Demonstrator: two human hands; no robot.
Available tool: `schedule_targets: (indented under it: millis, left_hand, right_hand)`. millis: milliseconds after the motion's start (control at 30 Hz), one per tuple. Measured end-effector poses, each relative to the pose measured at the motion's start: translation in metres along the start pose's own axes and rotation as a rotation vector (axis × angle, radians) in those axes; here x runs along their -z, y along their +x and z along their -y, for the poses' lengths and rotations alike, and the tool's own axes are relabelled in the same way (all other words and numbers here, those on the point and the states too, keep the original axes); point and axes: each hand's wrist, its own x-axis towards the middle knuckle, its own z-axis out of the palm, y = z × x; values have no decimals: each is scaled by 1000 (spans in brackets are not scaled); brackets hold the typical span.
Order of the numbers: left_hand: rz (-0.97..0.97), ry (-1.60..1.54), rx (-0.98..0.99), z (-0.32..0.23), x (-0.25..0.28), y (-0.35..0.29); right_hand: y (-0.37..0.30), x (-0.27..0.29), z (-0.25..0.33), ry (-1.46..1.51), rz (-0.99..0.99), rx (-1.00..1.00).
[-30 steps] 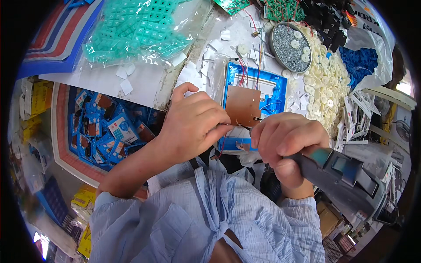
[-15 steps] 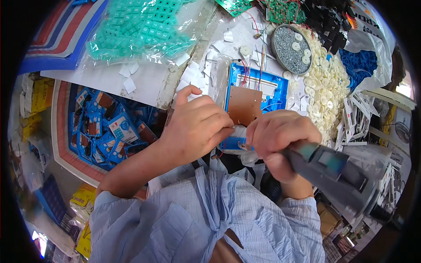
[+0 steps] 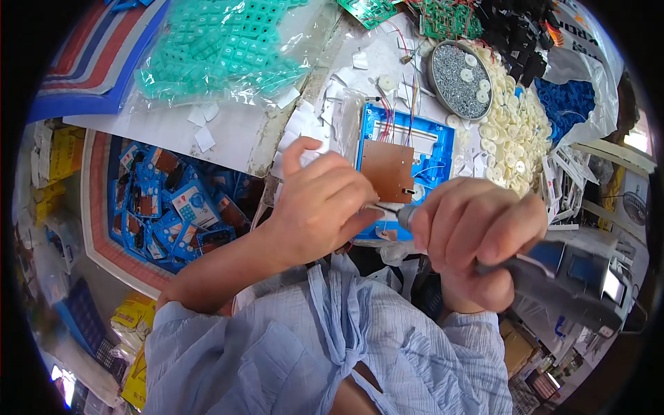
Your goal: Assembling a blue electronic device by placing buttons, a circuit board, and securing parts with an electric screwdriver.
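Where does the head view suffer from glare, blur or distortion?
Head view: glints on the clear bag; a bright highlight on the dark tool in the right hand, the tool itself slightly soft; washed-out patches at lower left and far right; black corners, fisheye bending near the rim.

A clear bag [image 3: 304, 41] of teal keypads [image 3: 221, 52] lies toward the left side of the worktop [image 3: 238, 136], near a striped red, white and blue sheet [image 3: 104, 62]. White paper scraps [image 3: 301, 128] lie scattered around the middle. Green circuit boards [image 3: 449, 19] and black plastic parts [image 3: 520, 41] crowd the far edge. Toward the right edge, cream discs [image 3: 512, 142] form a heap beside blue parts [image 3: 567, 104] in whitish plastic [image 3: 609, 90].
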Motion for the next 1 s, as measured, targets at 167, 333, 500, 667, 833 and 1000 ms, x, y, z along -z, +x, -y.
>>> schedule_targets:
  millis: [167,333,500,667,833,1000]
  left_hand:
    - [109,155,44,-8,9,-6]
    - [107,220,39,-5,2,-13]
    - [103,211,49,-5,0,-15]
    - [136,222,36,-5,2,-14]
    - [175,108,59,-15,3,-10]
    - [287,44,33,-31,-3,-6]
  right_hand:
    - [14,13,-25,47,-31,43]
    - [19,8,-34,-128,-66,-47]
    - [18,6,-38,-270,-27,-59]
    - [18,14,-41,-401,70,-68]
    - [24,30,-37,-316,60,66]
    - [34,52,11,-207,-95,188]
